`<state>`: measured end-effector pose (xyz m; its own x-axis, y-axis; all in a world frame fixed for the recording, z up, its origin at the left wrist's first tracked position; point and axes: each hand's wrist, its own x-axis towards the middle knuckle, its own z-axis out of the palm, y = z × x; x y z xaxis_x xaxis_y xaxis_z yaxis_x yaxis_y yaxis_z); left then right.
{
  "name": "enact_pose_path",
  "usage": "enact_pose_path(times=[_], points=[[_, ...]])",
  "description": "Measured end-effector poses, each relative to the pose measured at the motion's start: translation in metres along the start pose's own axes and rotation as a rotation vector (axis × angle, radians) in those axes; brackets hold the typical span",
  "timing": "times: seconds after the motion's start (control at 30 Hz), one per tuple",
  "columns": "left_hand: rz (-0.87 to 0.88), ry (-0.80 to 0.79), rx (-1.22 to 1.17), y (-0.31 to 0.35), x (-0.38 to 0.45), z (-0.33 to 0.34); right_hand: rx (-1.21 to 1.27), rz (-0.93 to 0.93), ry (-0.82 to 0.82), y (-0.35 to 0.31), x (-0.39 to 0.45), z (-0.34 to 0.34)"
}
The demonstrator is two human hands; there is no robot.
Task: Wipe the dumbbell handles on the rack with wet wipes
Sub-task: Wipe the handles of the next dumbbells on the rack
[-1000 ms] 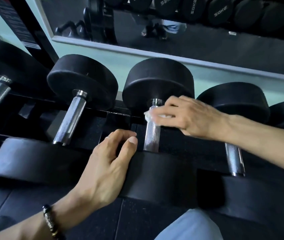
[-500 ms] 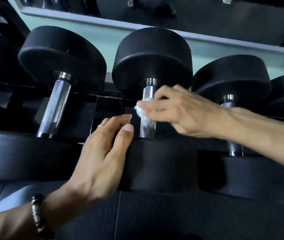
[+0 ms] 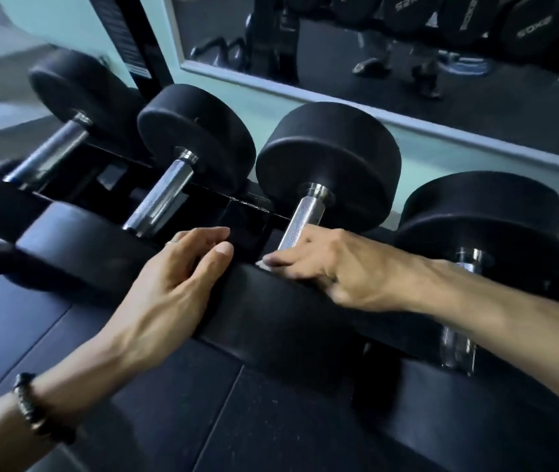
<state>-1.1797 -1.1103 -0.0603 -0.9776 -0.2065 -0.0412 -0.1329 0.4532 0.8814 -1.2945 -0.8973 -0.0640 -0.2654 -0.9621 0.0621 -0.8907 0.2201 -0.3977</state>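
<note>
Two hands work at one dumbbell, and the knurled handle of that dumbbell is the landmark here. The right hand has its grip curled round the near end of the handle, fingers folded over a white wet wipe of which only a small corner shows at the fingertips, pressed where the handle meets the near weight head. The left hand lies just left of the handle with a loose, nearly flat grip that holds nothing; its fingers and thumb rest on the top edge of that same near head. A dark beaded bracelet sits on the left wrist. Beyond the handle rises the far weight head, round and black. Left of the handle stand a second dumbbell handle and, further left and blurred, a third. Right of the handle, partly behind the right forearm, a fourth handle shows. All lie across the black rack. Behind the handle a mirror on the pale green wall reflects more dumbbells.
</note>
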Motion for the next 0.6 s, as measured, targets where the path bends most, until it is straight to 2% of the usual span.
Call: enact_pose_path(times=[0.07,0.13,0.17,0.23,0.3,0.4,0.47,0.6], points=[[-0.040,0.039,0.020,0.008,-0.006,0.004,-0.080,0.058,0.053,0.020,0.004,-0.004],[-0.064,0.072,0.062,0.014,-0.007,0.010,-0.123,0.115,0.211,0.028,0.007,-0.004],[-0.073,0.095,0.081,0.016,-0.007,0.013,-0.097,0.103,0.217,0.025,0.004,0.001],[-0.083,0.135,0.110,0.018,-0.006,0.018,-0.058,-0.026,0.115,0.013,-0.004,0.016],[-0.088,0.153,0.131,0.020,-0.008,0.022,-0.083,-0.069,0.057,0.014,-0.008,0.020],[-0.085,0.154,0.176,0.021,-0.009,0.021,-0.243,0.063,0.212,0.039,0.001,0.007],[-0.084,0.147,0.195,0.021,-0.008,0.021,-0.258,0.165,0.277,0.046,0.003,-0.001],[-0.081,0.144,0.183,0.018,-0.006,0.019,-0.180,-0.064,0.077,0.010,-0.007,0.016]])
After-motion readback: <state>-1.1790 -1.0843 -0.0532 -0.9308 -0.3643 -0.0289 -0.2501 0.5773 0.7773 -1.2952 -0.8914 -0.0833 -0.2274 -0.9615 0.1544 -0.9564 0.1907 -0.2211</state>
